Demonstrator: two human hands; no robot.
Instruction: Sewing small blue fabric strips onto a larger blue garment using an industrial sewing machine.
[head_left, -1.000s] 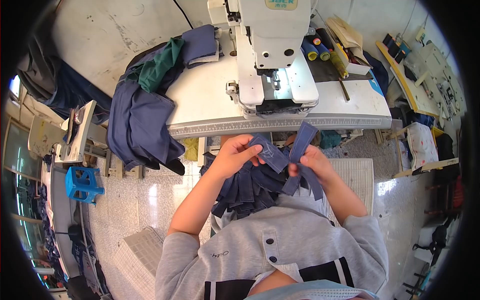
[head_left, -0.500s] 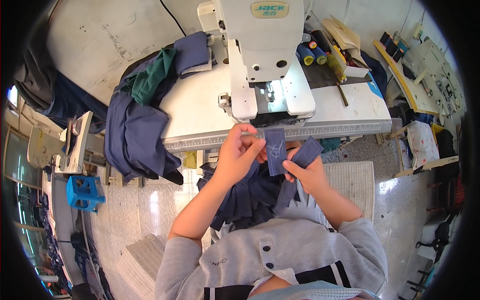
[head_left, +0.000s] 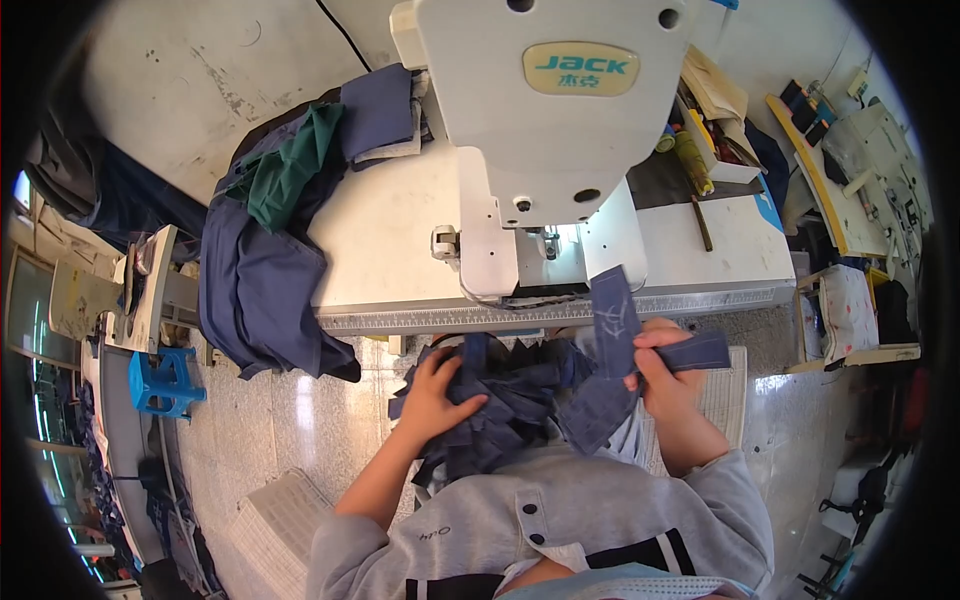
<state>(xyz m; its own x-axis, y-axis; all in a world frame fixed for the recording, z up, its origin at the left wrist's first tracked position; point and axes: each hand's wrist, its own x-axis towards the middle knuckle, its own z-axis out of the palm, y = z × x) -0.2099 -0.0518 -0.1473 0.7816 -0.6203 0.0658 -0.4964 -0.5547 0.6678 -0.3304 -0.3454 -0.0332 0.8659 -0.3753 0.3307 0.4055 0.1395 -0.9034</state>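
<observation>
right hand pinching navy strip, left hand on fabric pile

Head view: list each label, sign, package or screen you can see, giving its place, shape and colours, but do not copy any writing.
Badge: on the front of the white sewing machine head, top centre; rounded yellow oblong with teal lettering.
Ruler strip: along the table's front edge; long, thin, pale with fine dark marks.
Printed sheets: on the floor at lower left; white, text too small to tell.
No screens or packages can be made out.
</observation>
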